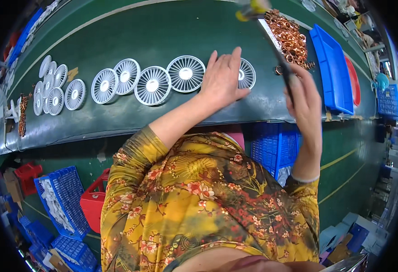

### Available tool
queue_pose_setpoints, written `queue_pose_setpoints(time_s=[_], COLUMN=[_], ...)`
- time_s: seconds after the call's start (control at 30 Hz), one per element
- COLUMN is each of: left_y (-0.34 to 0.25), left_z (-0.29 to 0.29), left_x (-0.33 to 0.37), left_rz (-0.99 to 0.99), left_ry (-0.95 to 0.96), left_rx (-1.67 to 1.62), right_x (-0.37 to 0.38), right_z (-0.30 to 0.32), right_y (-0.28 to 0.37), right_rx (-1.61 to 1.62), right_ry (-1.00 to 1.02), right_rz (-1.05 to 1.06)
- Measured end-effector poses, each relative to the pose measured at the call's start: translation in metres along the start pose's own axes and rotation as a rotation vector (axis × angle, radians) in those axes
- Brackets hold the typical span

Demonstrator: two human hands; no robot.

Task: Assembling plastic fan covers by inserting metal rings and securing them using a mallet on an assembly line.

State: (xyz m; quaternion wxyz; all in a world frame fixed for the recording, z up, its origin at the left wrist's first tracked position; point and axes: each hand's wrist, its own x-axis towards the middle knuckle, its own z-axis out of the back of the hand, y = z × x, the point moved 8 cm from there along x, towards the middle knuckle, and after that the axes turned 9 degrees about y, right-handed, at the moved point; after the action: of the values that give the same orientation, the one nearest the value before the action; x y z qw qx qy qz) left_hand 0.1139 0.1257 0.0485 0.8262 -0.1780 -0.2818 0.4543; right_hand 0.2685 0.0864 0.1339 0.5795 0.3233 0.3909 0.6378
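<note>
Over the bench, left hand [221, 79]: palm down, fingers extended, index finger and thumb spread apart; no pinch visible. Whether it presses down: cannot tell.
White disc [248, 74]: round and ribbed, on the green bench [171, 27]; lies at the right side of the left hand, between index finger and thumb. Its left part is hidden by the hand. Being round, no long axis.
Nearer hand: the left, overlapping the disc from this view; the right is apart from it, farther right.
Right hand [304, 97]: fingers wrapped around the dark handle of a hammer [282, 61].
Hammer axis: runs from the right hand toward the far side of the bench, leaning left. Its yellow head [252, 10] is blurred and appears beyond the disc; height above the bench cannot be told.
Copper rings [289, 38]: heaped just right of the hammer, beyond the right hand.
Other white discs [152, 86]: four in a row left of the left hand; a cluster farther left.
Trays: blue tray [332, 72] right of the rings, red tray [353, 84] just beyond it.
</note>
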Motion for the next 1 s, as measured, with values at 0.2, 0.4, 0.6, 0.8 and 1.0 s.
queue_pose_setpoints(time_s=[0.2, 0.4, 0.6, 0.8, 1.0], left_y=[0.020, 0.013, -0.005, 0.048, 0.049], left_z=[0.003, 0.000, 0.028, 0.088, 0.077], left_x=[0.010, 0.005, 0.006, -0.037, -0.037], left_rz=[0.055, 0.076, -0.079, 0.075, 0.115], left_ry=[0.009, 0.119, 0.023, 0.233, 0.194], left_rx=[-0.017, -0.060, -0.027, 0.218, 0.075], right_x=[-0.058, -0.073, -0.050, -0.056, -0.055], right_z=[0.003, -0.002, -0.032, -0.019, -0.021], right_y=[-0.034, -0.054, -0.056, -0.060, -0.001], right_rx=[-0.116, -0.080, -0.486, -0.613, 0.014], right_ry=[-0.100, -0.060, 0.094, 0.016, -0.056], right_rz=[0.028, -0.162, -0.013, 0.042, 0.135])
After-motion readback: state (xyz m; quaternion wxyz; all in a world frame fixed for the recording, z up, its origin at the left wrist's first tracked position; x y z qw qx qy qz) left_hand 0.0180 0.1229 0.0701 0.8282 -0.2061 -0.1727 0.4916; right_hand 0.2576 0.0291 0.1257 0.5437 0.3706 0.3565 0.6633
